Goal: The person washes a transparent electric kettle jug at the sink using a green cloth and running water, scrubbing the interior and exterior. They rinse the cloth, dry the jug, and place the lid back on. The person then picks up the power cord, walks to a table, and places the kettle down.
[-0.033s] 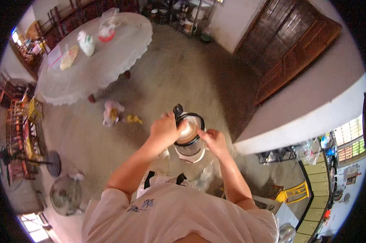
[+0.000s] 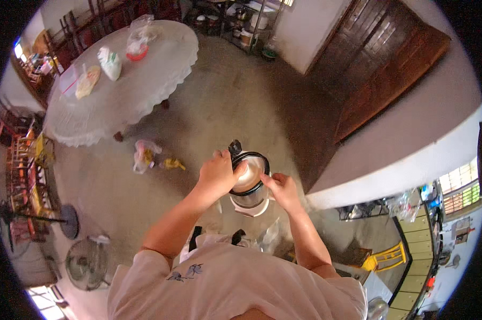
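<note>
A steel pot (image 2: 250,178) with a black rim and a black handle (image 2: 234,146) sits on a white base (image 2: 250,209) just in front of my body. My left hand (image 2: 217,173) wraps over the pot's left rim, thumb across the opening. The fingertips of my right hand (image 2: 281,189) pinch the right side of the rim. The inside of the pot looks pale and shiny; I cannot tell what is in it.
A round table (image 2: 145,90) with a white lace cloth and several food bags stands at the far left. Plastic bags (image 2: 145,154) lie on the concrete floor. A floor fan (image 2: 86,262) is at lower left, a wooden door (image 2: 390,69) at right, and a yellow chair (image 2: 382,261) at lower right.
</note>
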